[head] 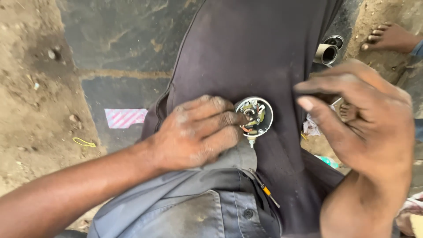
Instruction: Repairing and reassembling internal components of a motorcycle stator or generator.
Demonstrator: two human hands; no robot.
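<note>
Left hand [194, 134] fingers pinching round metal part [254, 116] on lap, right hand [368, 125] fingers loosely curled, seemingly empty.

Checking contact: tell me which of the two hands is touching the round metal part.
The left hand: its fingers press on the round metal part. The right hand hovers apart, to its right.

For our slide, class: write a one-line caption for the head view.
Left hand presses a small round metal part against a dark trouser leg; right hand hovers beside it.
</note>
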